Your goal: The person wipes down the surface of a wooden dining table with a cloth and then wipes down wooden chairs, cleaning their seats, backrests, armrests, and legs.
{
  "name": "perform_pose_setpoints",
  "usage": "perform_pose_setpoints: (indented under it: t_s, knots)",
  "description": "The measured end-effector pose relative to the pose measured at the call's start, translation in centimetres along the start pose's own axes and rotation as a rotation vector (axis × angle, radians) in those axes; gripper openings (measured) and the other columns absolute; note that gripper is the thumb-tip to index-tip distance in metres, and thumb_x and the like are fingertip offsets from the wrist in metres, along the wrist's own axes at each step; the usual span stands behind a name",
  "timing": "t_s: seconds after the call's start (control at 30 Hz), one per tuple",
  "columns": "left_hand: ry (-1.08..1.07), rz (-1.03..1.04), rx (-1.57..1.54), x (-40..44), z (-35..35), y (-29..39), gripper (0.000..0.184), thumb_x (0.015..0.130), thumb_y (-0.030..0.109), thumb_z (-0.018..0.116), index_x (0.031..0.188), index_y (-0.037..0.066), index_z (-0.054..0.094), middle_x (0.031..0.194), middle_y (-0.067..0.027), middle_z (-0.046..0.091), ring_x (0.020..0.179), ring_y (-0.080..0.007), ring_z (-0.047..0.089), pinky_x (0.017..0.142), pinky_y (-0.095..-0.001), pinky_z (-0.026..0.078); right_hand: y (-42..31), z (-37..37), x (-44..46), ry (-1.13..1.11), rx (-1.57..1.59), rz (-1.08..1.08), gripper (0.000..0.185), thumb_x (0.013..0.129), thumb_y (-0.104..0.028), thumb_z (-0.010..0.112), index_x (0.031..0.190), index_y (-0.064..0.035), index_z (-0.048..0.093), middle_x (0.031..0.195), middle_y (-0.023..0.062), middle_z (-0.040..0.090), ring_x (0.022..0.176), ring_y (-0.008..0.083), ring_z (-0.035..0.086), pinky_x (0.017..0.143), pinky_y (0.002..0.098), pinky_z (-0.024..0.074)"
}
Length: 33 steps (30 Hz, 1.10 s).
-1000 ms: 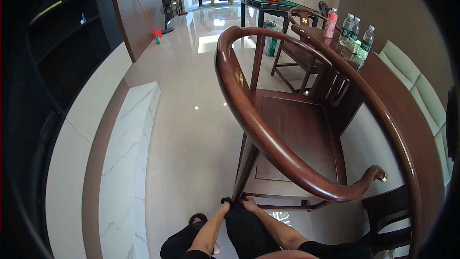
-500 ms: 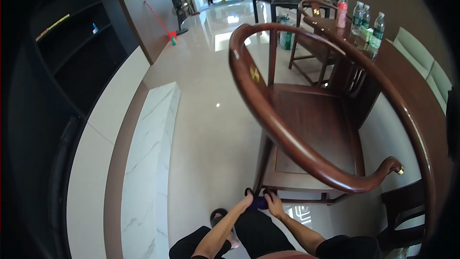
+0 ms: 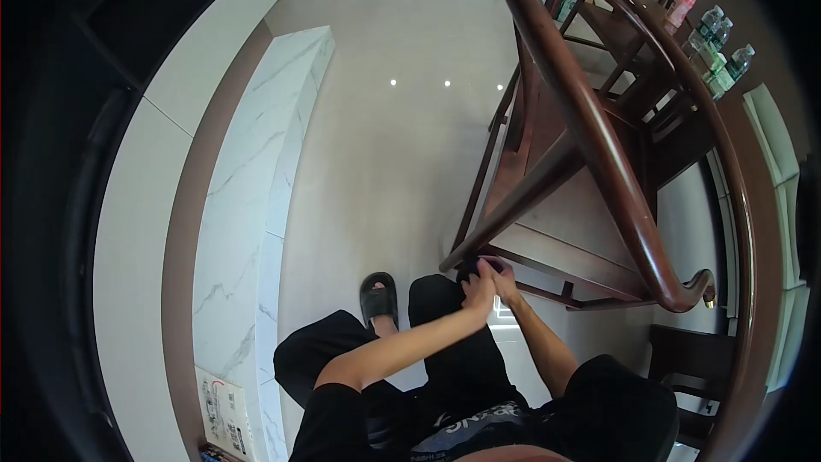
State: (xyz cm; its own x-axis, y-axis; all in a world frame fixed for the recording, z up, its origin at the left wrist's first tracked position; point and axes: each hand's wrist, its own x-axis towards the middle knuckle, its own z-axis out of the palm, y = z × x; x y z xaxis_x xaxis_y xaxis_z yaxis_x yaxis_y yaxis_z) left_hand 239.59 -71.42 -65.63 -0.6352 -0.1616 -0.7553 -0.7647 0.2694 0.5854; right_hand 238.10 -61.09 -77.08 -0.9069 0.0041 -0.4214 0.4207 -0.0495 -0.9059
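Observation:
My left hand [image 3: 481, 285] and my right hand [image 3: 503, 278] are close together, touching, at the foot end of a chair leg. Both have bent, closed fingers around a small dark purple thing [image 3: 469, 269], mostly hidden by the hands; what it is cannot be made out. Just above them rises the front of a dark red wooden armchair [image 3: 620, 180] with a curved, glossy rail. My knees in black trousers are bent beneath my forearms, and one foot wears a dark slipper [image 3: 379, 298].
A marble-patterned ledge [image 3: 248, 180] runs along the left, with a printed box [image 3: 224, 411] near its lower end. On the right, a long wooden table [image 3: 757, 197] bears bottles [image 3: 737, 62] and a pink bottle [image 3: 682, 7]. Pale chairs stand beyond it.
The view has tilted downward, and the people and far tables have left it. My hands have come closer together, fingers overlapping, where before they were slightly apart around the dark purple thing.

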Motion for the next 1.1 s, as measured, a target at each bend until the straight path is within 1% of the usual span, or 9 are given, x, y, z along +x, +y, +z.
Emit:
perform_pose_setpoints:
  t_s: [0.1,0.27,0.4,0.5,0.53,0.63,0.77,0.83,1.1]
  knots:
    - [-0.005,0.284,0.017,-6.6,-0.4,1.2,0.103,0.086,0.059,0.062,0.153,0.000,0.011,0.151,-0.0283,0.019,0.141,-0.0465,0.022,0.114,-0.0520,0.024,1.7,-2.3,-1.2,0.133,-0.829,-0.451,0.033,0.088,-0.038,0.070,0.108,-0.0122,0.073,0.109,0.0193,0.069,0.094,0.0354,0.066,0.085,0.0438,0.0521]
    - [0.221,1.063,0.061,-8.2,-3.7,4.0,0.105,0.086,0.036,0.074,0.151,-0.006,0.004,0.150,-0.0333,0.017,0.139,-0.0469,0.021,0.114,-0.0530,0.021,6.5,-6.7,-2.3,0.309,-0.853,-0.286,0.039,0.087,-0.043,0.066,0.109,-0.0114,0.069,0.102,0.0234,0.065,0.092,0.0435,0.062,0.080,0.0525,0.0492]
    - [0.086,1.269,0.233,-7.5,-9.9,8.2,0.104,0.088,0.035,0.073,0.151,-0.009,0.004,0.149,-0.0353,0.020,0.137,-0.0492,0.025,0.114,-0.0542,0.020,9.7,-6.7,-3.5,0.816,-0.875,-0.063,0.031,0.089,-0.040,0.067,0.107,-0.0149,0.070,0.105,0.0240,0.063,0.102,0.0422,0.060,0.089,0.0526,0.0460]
    - [-0.131,1.303,0.291,-7.1,-10.7,8.8,0.106,0.087,0.039,0.073,0.150,-0.013,0.005,0.146,-0.0387,0.024,0.136,-0.0520,0.028,0.115,-0.0545,0.019,10.8,-4.1,-1.5,0.923,-0.740,-0.015,0.028,0.089,-0.037,0.067,0.104,-0.0140,0.071,0.099,0.0221,0.064,0.099,0.0410,0.060,0.086,0.0537,0.0460]
    - [-0.093,1.260,0.347,-8.3,-10.6,9.1,0.107,0.088,0.041,0.072,0.149,-0.015,0.006,0.144,-0.0403,0.026,0.134,-0.0519,0.029,0.115,-0.0543,0.020,15.9,-4.8,1.7,0.608,-0.874,0.096,0.027,0.088,-0.035,0.069,0.103,-0.0126,0.070,0.100,0.0209,0.065,0.101,0.0409,0.061,0.089,0.0540,0.0457]
    - [-0.191,1.165,0.378,-9.1,-10.4,10.0,0.108,0.088,0.050,0.070,0.143,-0.023,0.011,0.143,-0.0447,0.020,0.133,-0.0529,0.029,0.114,-0.0544,0.020,19.6,0.7,6.5,0.176,0.112,-0.374,0.043,0.087,-0.039,0.068,0.113,-0.0044,0.070,0.146,0.0170,0.047,0.138,0.0311,0.038,0.104,0.0511,0.0387]
    - [-0.148,1.256,0.432,-6.2,-7.5,9.4,0.099,0.088,0.047,0.070,0.130,-0.025,0.017,0.147,-0.0448,0.004,0.136,-0.0578,0.016,0.109,-0.0640,0.017,7.4,0.7,4.5,0.375,-0.335,-0.009,0.040,0.087,-0.038,0.070,0.112,-0.0065,0.071,0.133,0.0160,0.054,0.125,0.0299,0.047,0.097,0.0475,0.0434]
    - [-0.063,1.313,0.270,-5.8,-7.0,8.9,0.113,0.085,0.042,0.074,0.142,-0.014,-0.006,0.146,-0.0447,0.012,0.136,-0.0577,0.021,0.109,-0.0641,0.021,4.1,1.2,2.1,0.418,-0.378,0.052,0.038,0.087,-0.037,0.070,0.111,-0.0075,0.071,0.126,0.0156,0.058,0.118,0.0293,0.052,0.093,0.0456,0.0457]
    - [-0.416,1.080,0.567,-8.8,-20.5,10.8,0.069,0.092,0.027,0.065,0.143,-0.012,0.038,0.139,-0.0314,0.047,0.132,-0.0458,0.045,0.107,-0.0504,0.038,-11.6,10.5,-14.3,0.188,-0.375,0.117,0.032,0.086,-0.035,0.073,0.108,-0.0116,0.072,0.100,0.0137,0.073,0.092,0.0268,0.070,0.078,0.0384,0.0552]
